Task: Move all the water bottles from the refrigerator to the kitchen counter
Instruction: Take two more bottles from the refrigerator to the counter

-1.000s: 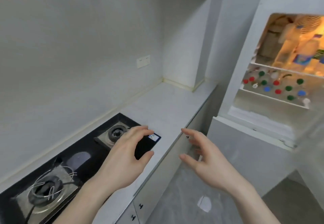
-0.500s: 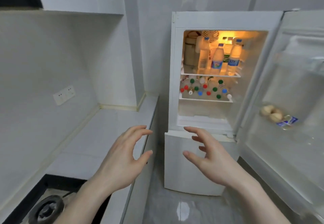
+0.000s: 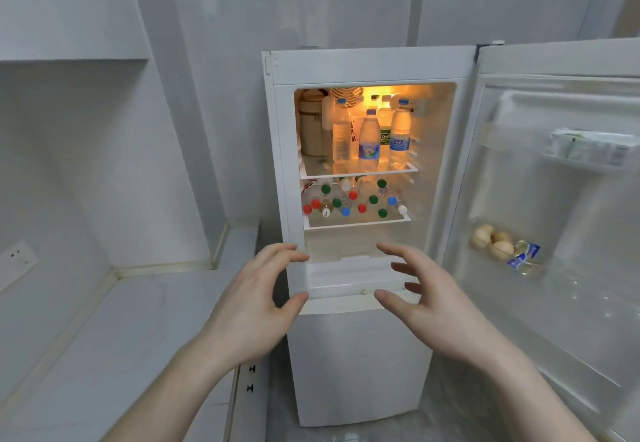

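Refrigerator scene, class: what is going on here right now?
A person stands before the open refrigerator, left hand and right hand raised in front of it, fingers spread and holding nothing. Upright water bottles stand on the upper shelf; more bottles lie stacked on the lower shelf, caps facing out. The kitchen counter to the left shows no bottles in its visible part. Eggs sit in the door.

Water bottles (image 3: 369, 144) clear glossy plastic; refrigerator (image 3: 360, 355) smooth white; counter (image 3: 114, 331) matt grey.

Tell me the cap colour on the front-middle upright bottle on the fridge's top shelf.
Blue. The front-middle upright bottle has a blue cap, clearest in the head view.
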